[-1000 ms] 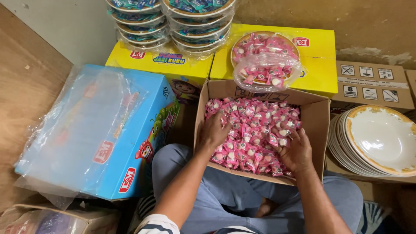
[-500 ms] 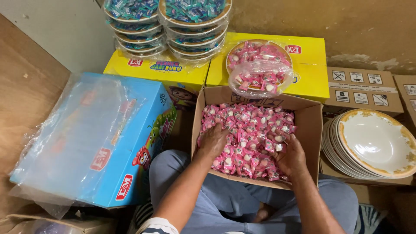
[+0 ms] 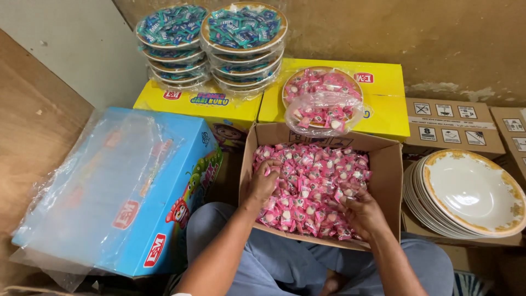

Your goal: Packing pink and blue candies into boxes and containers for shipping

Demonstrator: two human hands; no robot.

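Crinkly pink candies point(image 3: 309, 186) — cardboard box point(image 3: 390, 181)

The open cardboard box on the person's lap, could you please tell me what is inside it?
The cardboard box is filled with pink-wrapped candies. The left hand and right hand both dig into them. The box's bottom is covered by the candies.

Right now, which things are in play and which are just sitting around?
In play: left hand and right hand, both in the pink candies inside the open cardboard box.

Lying about: stack of empty plates, blue box, yellow boxes, wrapped candy plates.
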